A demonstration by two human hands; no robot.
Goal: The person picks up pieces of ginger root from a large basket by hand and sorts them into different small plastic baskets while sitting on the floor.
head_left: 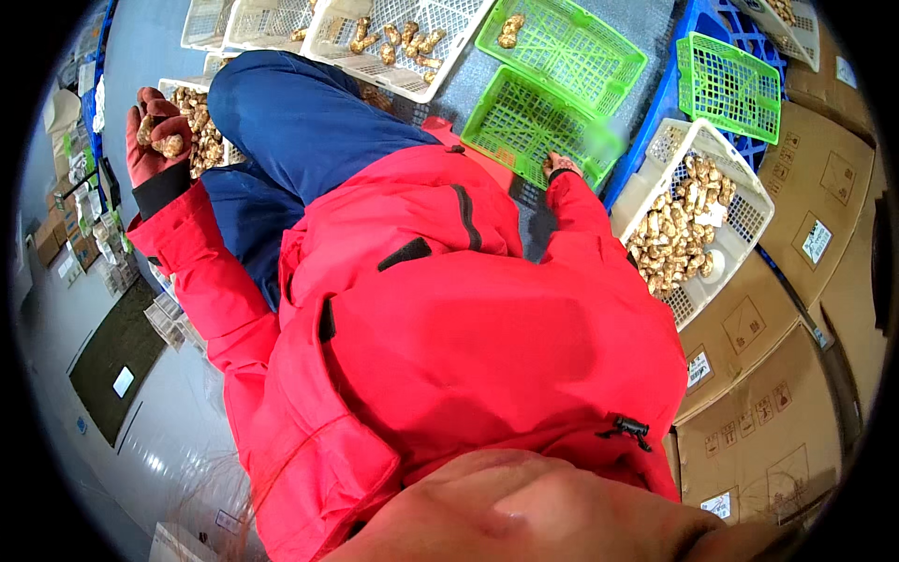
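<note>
My left hand (155, 155), in a dark red glove, is raised at the left with its fingers curled around brown-and-white mushrooms (169, 145). Just beside it, partly behind my knee, a white crate holds many more mushrooms (200, 122). My right hand (559, 165) reaches to the near edge of a green plastic basket (506, 117). Its fingers are small and partly hidden, so what they grip, if anything, does not show. Beyond lies a second green basket (599, 66) with a small cluster of mushrooms (510, 31) in its far left corner.
White crates (440, 80) with scattered mushrooms stand ahead. To the right, a white crate (749, 220) of piled mushrooms and another green basket (730, 89) sit by a blue pallet-like crate (646, 131). Cardboard boxes (768, 412) line the right side. My blue-trousered knees (300, 117) are bent at left.
</note>
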